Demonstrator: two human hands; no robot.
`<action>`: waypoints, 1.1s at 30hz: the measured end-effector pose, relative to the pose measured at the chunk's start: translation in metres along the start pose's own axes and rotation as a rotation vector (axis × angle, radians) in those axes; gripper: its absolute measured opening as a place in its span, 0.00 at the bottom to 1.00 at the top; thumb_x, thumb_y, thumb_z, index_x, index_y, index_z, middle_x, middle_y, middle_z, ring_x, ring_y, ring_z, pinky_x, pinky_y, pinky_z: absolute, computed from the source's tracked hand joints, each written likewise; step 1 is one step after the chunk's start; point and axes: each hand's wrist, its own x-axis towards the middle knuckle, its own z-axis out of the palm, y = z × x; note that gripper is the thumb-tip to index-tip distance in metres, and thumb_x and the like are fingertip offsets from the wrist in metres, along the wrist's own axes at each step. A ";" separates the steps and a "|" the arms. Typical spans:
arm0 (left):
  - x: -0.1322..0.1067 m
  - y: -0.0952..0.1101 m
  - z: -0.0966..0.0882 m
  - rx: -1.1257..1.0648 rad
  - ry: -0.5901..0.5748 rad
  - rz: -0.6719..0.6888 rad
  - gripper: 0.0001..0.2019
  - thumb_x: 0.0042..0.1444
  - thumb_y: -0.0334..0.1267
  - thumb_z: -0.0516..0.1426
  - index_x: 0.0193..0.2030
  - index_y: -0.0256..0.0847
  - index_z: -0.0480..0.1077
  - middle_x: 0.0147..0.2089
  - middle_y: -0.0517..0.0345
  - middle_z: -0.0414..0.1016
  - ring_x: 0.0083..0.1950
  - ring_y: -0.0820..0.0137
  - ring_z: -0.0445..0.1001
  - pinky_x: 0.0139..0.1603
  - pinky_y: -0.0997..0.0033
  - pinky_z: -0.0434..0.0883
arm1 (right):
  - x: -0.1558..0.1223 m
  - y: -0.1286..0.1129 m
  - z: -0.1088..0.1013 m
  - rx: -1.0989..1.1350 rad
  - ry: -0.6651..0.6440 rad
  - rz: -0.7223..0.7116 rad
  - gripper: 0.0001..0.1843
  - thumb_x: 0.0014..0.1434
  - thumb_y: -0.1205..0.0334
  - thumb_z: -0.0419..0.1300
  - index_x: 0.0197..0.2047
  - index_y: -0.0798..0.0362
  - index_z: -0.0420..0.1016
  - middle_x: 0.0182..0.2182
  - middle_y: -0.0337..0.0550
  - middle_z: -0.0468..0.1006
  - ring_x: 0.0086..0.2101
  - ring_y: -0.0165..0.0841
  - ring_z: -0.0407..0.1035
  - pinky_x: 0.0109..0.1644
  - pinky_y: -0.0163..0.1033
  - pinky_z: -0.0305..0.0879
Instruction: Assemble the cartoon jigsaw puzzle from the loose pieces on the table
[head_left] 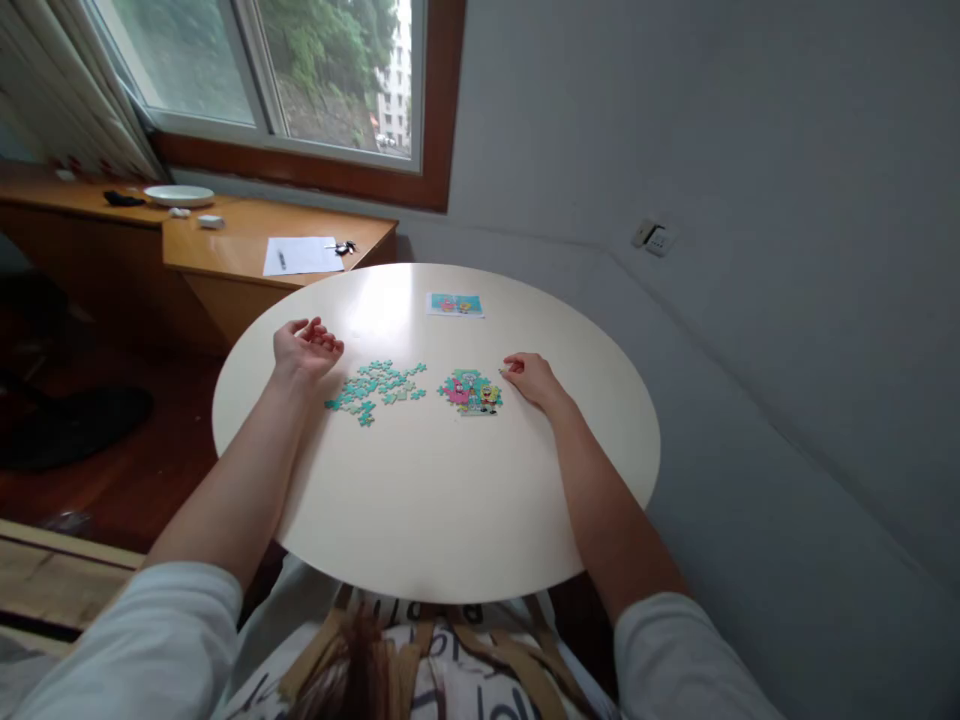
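Observation:
A partly joined jigsaw puzzle (471, 392) with pink and yellow cartoon figures lies near the middle of the round table. Just to its right, my right hand (531, 378) pinches a small puzzle piece (502, 371) between thumb and fingertips, close to the puzzle's edge. My left hand (307, 348) rests palm up on the left side, fingers loosely curled and apart, with nothing in it. Between the left hand and the puzzle, loose teal puzzle pieces (375, 385) are spread in a patch. Toward the far edge lies a small reference picture (455, 305) of the same figures.
The white round table (420, 500) stands against a wall. Behind it on the left is a wooden desk (247, 222) holding a paper sheet (300, 256), keys (344, 248) and a white plate (179, 196). A wall socket (660, 240) is at the right.

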 end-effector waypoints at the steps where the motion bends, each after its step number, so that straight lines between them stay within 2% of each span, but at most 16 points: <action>1: 0.001 0.000 0.000 0.001 -0.002 0.001 0.04 0.45 0.31 0.50 0.30 0.41 0.63 0.15 0.64 0.61 0.14 0.75 0.59 0.18 0.74 0.60 | 0.001 0.001 0.000 -0.021 -0.008 -0.004 0.13 0.48 0.66 0.63 0.40 0.54 0.78 0.30 0.42 0.77 0.31 0.30 0.68 0.41 0.37 0.64; 12: 0.004 0.000 -0.002 0.020 -0.010 0.022 0.04 0.46 0.32 0.50 0.30 0.42 0.63 0.16 0.64 0.60 0.14 0.74 0.59 0.19 0.73 0.60 | -0.003 -0.007 -0.003 -0.045 -0.058 0.000 0.07 0.49 0.67 0.60 0.33 0.54 0.79 0.28 0.41 0.76 0.30 0.30 0.67 0.37 0.35 0.62; 19: 0.004 0.001 -0.002 0.015 -0.012 0.017 0.03 0.47 0.32 0.50 0.30 0.42 0.63 0.16 0.65 0.60 0.15 0.75 0.60 0.19 0.73 0.60 | -0.002 -0.006 -0.003 -0.065 0.017 0.027 0.07 0.47 0.63 0.64 0.32 0.54 0.78 0.29 0.42 0.75 0.31 0.30 0.67 0.38 0.35 0.62; 33: 0.004 0.001 -0.002 -0.001 -0.015 0.019 0.05 0.46 0.31 0.50 0.31 0.42 0.64 0.15 0.65 0.60 0.15 0.74 0.59 0.20 0.73 0.60 | 0.000 -0.002 0.003 -0.056 -0.010 0.020 0.04 0.49 0.66 0.61 0.30 0.54 0.76 0.29 0.42 0.75 0.30 0.30 0.66 0.36 0.35 0.61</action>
